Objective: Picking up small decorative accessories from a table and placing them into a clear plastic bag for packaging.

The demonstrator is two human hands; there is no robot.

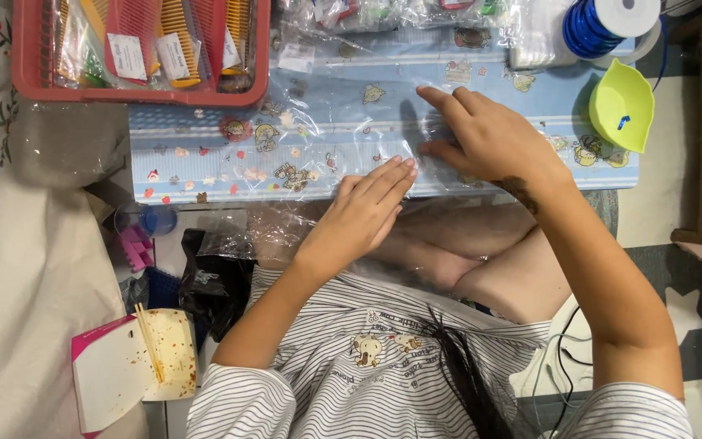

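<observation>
Your low blue table spans the view, a clear plastic sheet spread flat across it, with a red basket of combs at 11 o'clock, a blue ribbon spool at 1 o'clock and a green dish at 2 o'clock. Your right hand, fingers spread, presses down on the sheet right of centre, pinching nothing. Your left hand lies flat, fingers pressed together, fingertips on the sheet at the table's near edge, just beside the right.
</observation>
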